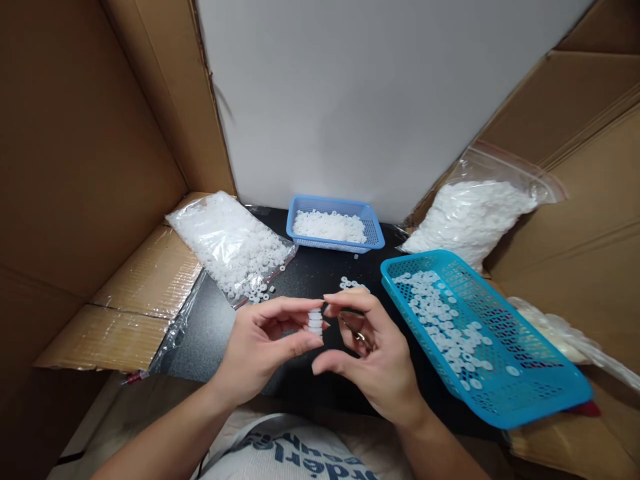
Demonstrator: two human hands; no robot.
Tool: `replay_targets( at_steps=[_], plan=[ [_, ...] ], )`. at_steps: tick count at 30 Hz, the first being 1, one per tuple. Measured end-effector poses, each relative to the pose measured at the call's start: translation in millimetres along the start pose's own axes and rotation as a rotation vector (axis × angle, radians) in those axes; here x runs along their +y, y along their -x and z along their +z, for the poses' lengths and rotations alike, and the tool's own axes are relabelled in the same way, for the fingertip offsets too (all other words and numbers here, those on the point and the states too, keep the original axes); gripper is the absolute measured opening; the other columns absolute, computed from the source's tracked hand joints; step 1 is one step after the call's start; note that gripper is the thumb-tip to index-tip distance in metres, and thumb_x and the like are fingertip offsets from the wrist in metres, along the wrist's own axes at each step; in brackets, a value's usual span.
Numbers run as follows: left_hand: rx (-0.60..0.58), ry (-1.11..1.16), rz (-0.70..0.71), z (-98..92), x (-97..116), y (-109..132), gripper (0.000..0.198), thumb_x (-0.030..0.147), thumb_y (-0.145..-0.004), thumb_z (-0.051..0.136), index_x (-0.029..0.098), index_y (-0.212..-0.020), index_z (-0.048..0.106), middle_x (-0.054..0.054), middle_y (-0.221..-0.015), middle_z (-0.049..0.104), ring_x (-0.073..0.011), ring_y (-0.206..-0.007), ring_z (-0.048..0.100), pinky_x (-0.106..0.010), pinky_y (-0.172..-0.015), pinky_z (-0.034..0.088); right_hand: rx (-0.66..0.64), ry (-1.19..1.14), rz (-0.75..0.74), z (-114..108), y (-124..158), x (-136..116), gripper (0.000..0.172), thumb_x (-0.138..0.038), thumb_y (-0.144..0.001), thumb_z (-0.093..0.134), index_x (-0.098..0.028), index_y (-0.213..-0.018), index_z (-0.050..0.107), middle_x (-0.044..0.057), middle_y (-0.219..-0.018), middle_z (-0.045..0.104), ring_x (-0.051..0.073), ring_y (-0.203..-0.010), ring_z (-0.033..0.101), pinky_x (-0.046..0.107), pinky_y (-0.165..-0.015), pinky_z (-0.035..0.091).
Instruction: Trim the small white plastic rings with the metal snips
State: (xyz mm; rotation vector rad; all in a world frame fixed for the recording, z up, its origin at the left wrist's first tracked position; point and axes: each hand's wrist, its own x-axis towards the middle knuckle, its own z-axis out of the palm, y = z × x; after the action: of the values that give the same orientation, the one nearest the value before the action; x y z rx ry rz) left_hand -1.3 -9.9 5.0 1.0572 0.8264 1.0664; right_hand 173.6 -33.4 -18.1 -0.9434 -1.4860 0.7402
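Left hand [265, 340] pinches a stack of white rings [315, 323], upright in view, long axis running from thumb to forefinger; right hand [387, 357], thumb spread, holds a metal tool [359, 337] in curled fingers. Beyond stands a small blue basket [330, 246].

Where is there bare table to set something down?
Left: the table between the cardboard flap, left bag and left hand. Middle: a patch between that bag, small basket and loose rings. Crowded: right, around the big basket.
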Motion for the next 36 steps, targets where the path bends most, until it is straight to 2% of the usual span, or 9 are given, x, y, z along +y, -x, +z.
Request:
replay_targets(
  at_steps=[4,9,13,16,22,26,29,32,36],
  plan=[
    [-0.073,0.151,-0.089,-1.8,-5.6,-5.8,0.028,0.026,-0.069,0.095,0.021,-0.095,0.087,-0.007,-0.084,0.082,-0.0183,-0.074,0.072,-0.027,-0.068,0.058,-0.007,0.066,-0.094,-1.3,-4.8,-0.9,0.027,-0.02,-0.091,0.077,-0.028,-0.116,0.072,0.004,-0.106,0.068,0.015,-0.077,0.065,0.023,-0.055,0.051],
    [-0.065,0.244,-0.142,2.9,-2.1,-8.7,0.03,0.041,-0.076,0.091,0.018,-0.095,0.087,-0.009,-0.083,0.081,-0.0174,-0.076,0.071,-0.026,-0.075,0.055,0.01,0.102,-0.135,1.0,-6.4,2.9,0.025,-0.016,-0.088,0.079,-0.026,-0.11,0.074,0.004,-0.1,0.069,0.016,-0.078,0.068,0.025,-0.058,0.056],
    [-0.031,0.31,-0.211,5.1,-1.6,-9.1,0.026,0.034,-0.071,0.095,0.018,-0.089,0.086,-0.005,-0.08,0.08,-0.0129,-0.076,0.07,-0.02,-0.073,0.053,0.004,0.1,-0.105,3.6,-6.6,3.0,0.022,-0.017,-0.088,0.078,-0.025,-0.107,0.072,0.005,-0.102,0.07,0.017,-0.08,0.07,0.025,-0.058,0.058],
    [-0.015,0.36,-0.239,5.1,-3.4,-9.5,0.025,0.029,-0.066,0.098,0.018,-0.083,0.085,-0.003,-0.077,0.08,-0.0111,-0.074,0.07,-0.018,-0.073,0.052,-0.006,0.109,-0.143,3.0,-8.6,2.2,0.022,-0.017,-0.087,0.078,-0.024,-0.106,0.071,0.006,-0.104,0.072,0.018,-0.086,0.072,0.027,-0.064,0.06],
    [-0.009,0.382,-0.214,6.3,-2.3,-9.2,0.028,0.023,-0.068,0.097,0.016,-0.088,0.079,-0.002,-0.078,0.079,-0.0109,-0.072,0.071,-0.018,-0.071,0.053,-0.023,0.163,-0.222,-0.7,-12.0,3.6,0.022,-0.02,-0.087,0.08,-0.025,-0.107,0.07,0.008,-0.112,0.077,0.022,-0.097,0.076,0.034,-0.076,0.065],
    [-0.01,0.384,-0.208,6.6,-2.3,-9.4,0.036,0.021,-0.068,0.097,0.018,-0.091,0.07,0.0,-0.074,0.077,-0.0106,-0.066,0.069,-0.019,-0.066,0.053,-0.032,0.13,-0.274,0.6,-11.1,5.8,0.027,-0.013,-0.086,0.079,-0.025,-0.109,0.069,0.007,-0.113,0.078,0.02,-0.1,0.076,0.033,-0.085,0.065],
    [-0.025,0.399,-0.216,7.4,-1.1,-9.1,0.039,0.019,-0.067,0.098,0.018,-0.092,0.067,0.001,-0.074,0.077,-0.0093,-0.064,0.069,-0.017,-0.064,0.052,-0.018,0.042,-0.242,3.4,-7.2,8.4,0.029,-0.014,-0.086,0.08,-0.026,-0.109,0.068,0.004,-0.104,0.079,0.018,-0.091,0.077,0.028,-0.075,0.064],
    [-0.066,0.427,-0.252,9.2,2.1,-8.1,0.036,0.026,-0.072,0.095,0.017,-0.096,0.07,-0.002,-0.077,0.079,-0.011,-0.069,0.072,-0.018,-0.068,0.054,0.014,-0.053,-0.121,5.9,-1.9,11.6,0.035,-0.025,-0.087,0.082,-0.028,-0.116,0.065,0.004,-0.101,0.077,0.016,-0.077,0.076,0.024,-0.061,0.062],
    [-0.1,0.467,-0.283,10.4,4.2,-7.9,0.033,0.027,-0.074,0.094,0.017,-0.098,0.073,-0.004,-0.078,0.08,-0.0139,-0.074,0.075,-0.02,-0.071,0.056,-0.02,-0.141,-0.048,7.9,1.1,14.9,0.042,-0.038,-0.09,0.079,-0.029,-0.125,0.057,0.004,-0.104,0.077,0.015,-0.074,0.075,0.026,-0.065,0.065]
  ],
)
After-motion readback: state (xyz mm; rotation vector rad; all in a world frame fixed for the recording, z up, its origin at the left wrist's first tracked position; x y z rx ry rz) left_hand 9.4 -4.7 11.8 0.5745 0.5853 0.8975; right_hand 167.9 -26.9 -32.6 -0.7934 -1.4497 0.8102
